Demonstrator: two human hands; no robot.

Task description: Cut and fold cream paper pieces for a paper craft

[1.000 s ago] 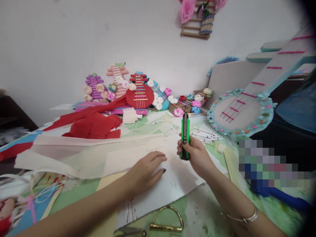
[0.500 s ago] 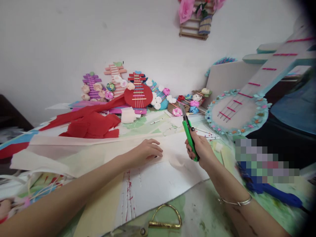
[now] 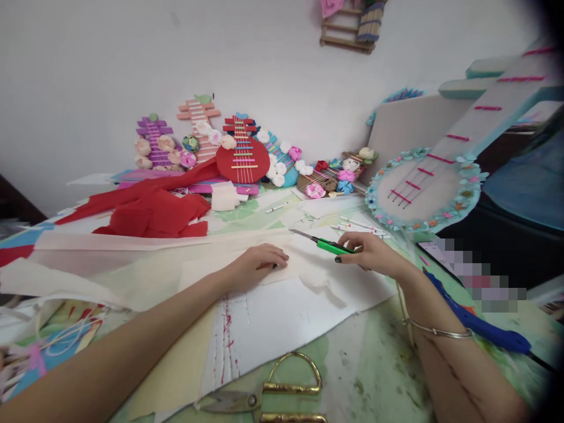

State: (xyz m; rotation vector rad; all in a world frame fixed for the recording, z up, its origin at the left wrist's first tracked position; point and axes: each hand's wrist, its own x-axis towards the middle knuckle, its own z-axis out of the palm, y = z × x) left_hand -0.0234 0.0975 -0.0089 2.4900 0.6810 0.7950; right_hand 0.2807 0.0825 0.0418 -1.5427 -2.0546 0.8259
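Head view, only view available.

Change since a second ago: the green utility knife then stands nearly upright in the air, tip toward the far wall. Half a second ago it leans, blade visibly out. Now it lies low and close to flat over the paper. Judgement: the tool is down from an in-air attitude to sheet level, blade exposed, beside the steadying hand.

Right hand: fingers closed around the rear of the green handle, clamped on it. A bracelet sits on the wrist.

Left hand: palm down on the cream crepe paper, fingers loosely curled, gripping nothing. It has shifted little across the three frames.

Knife location: above the cream crepe paper and the white sheet, between the two hands, nearer the right.

Orientation: long axis runs left to right across the table, tilted slightly away from the person at the blade end. The silver blade points to the person's left; the handle end is in the right hand. Whether the tip touches the paper cannot be told at this angle.

Surroundings: markers just beyond the right hand, red crepe paper farther back left, brass scissors at the near edge.
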